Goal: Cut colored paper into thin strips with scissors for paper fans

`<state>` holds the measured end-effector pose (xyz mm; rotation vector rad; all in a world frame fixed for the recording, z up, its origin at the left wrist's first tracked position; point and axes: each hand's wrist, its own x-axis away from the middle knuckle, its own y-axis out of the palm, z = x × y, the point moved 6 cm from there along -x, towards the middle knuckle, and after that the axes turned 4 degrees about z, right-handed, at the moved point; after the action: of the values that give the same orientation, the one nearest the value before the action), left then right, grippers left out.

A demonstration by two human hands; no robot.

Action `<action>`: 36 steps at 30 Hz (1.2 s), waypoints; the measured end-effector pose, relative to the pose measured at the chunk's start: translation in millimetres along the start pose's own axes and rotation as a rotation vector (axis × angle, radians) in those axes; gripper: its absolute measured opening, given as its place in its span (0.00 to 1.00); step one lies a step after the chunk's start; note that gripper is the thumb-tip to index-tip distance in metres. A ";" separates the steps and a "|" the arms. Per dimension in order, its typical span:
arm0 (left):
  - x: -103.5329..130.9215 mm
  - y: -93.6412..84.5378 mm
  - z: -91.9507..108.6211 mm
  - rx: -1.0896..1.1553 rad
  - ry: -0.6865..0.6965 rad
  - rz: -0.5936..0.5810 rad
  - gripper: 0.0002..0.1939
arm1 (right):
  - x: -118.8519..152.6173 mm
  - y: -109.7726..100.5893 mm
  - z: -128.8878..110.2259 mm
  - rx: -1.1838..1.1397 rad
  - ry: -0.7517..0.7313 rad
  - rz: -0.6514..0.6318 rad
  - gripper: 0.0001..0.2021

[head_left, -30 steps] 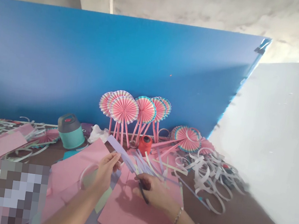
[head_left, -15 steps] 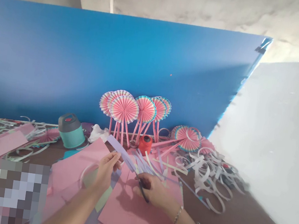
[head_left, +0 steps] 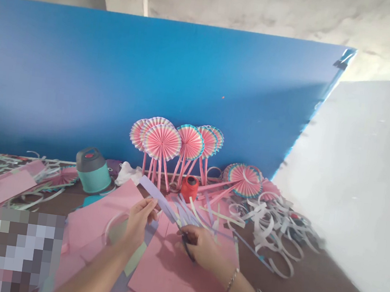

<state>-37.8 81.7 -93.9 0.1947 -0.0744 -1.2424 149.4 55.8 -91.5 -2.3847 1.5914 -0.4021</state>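
Between thumb and fingers, my left hand (head_left: pixel 143 213) pinches a lilac paper strip (head_left: pixel 157 195) that slants down to the right. My right hand (head_left: pixel 199 246) is closed round the dark handles of scissors (head_left: pixel 187 245). Their blades meet the strip's lower right end; how far apart the blades stand is too small to tell. Beneath both hands lie pink paper sheets (head_left: pixel 177 282), with a green piece (head_left: pixel 135 259) near my left wrist. Loose lilac strips (head_left: pixel 189 212) and pale cream strips are heaped just beyond my right hand.
Pink folded-paper fans (head_left: pixel 162 142) stand against the blue partition (head_left: pixel 176 67), behind a red thread spool (head_left: pixel 189 189). A teal container with a grey lid (head_left: pixel 93 173) is at the left. Curled white strips (head_left: pixel 270 228) pile up at the right, near another fan (head_left: pixel 242 180).
My right hand and the scissors have shifted very slightly. My left hand and the lilac strip stay almost where they were.
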 end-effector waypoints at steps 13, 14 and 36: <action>-1.0 -1.3 -3.0 0.002 -0.008 0.001 0.15 | -0.6 -4.3 -1.3 0.158 -0.100 0.047 0.10; -0.8 -1.2 -2.6 0.000 -0.009 0.002 0.16 | -0.7 -4.5 -1.2 0.168 -0.096 0.051 0.10; -0.6 0.7 -8.5 -0.006 -0.017 -0.016 0.16 | 2.6 -1.2 -8.1 0.122 -0.051 -0.034 0.09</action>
<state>-36.0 83.4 -102.0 0.1797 -0.0841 -1.2599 148.4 53.4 -83.2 -2.3148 1.4624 -0.4288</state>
